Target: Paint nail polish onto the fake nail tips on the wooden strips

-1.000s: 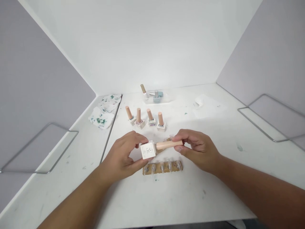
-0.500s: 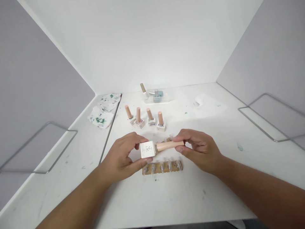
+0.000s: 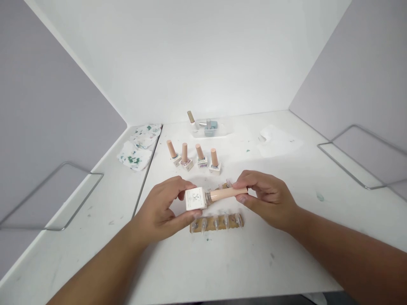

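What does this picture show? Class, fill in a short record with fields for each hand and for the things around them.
left hand: grips the white square nail polish bottle
right hand: pinches the bottle's peach cylindrical cap
below the hands: brown cardboard strip of clear nail tips
behind: four upright peach-capped polish bottles
far left: paint-stained white paper tissues
surface: white table

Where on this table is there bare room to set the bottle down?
Bare patches: the table nearer than the nail-tip strip, and between the right hand and wire frame. Crowded: around the four standing bottles, the tray and stained tissues.
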`<control>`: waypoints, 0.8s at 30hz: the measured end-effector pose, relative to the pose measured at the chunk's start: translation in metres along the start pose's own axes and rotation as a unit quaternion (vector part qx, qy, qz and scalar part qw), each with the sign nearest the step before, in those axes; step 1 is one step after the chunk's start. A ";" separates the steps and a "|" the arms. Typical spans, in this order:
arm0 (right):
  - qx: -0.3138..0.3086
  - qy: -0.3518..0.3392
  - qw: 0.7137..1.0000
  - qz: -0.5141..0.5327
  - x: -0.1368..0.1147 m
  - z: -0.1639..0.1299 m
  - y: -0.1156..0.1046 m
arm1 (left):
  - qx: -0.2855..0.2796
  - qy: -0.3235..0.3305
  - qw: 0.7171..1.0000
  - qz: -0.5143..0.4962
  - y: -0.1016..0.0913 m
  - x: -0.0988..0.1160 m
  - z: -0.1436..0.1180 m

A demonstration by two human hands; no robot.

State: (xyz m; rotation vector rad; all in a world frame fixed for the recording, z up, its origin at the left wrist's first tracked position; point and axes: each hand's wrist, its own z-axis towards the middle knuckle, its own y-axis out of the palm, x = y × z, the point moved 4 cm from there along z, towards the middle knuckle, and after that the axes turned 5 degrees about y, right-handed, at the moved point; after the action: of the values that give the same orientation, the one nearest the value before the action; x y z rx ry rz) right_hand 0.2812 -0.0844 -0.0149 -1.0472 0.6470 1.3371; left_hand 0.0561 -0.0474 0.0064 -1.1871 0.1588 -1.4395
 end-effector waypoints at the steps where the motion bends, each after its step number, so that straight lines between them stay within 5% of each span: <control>1: -0.005 0.001 1.000 -0.003 0.000 0.000 0.000 | -0.006 0.001 1.000 0.005 0.001 0.000 0.000; 17: 0.005 0.042 0.999 0.008 -0.002 -0.001 0.010 | 0.007 -0.095 0.994 0.049 0.003 0.000 0.003; 24: 0.031 -0.025 0.992 -0.124 -0.020 0.019 0.016 | 0.004 -0.149 0.987 0.055 0.001 -0.007 0.005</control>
State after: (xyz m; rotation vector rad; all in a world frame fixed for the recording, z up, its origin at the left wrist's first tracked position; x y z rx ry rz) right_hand 0.2587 -0.0782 0.0066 -1.0051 0.5005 1.1171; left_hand 0.0586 -0.0391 0.0039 -1.3509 0.0112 -1.1507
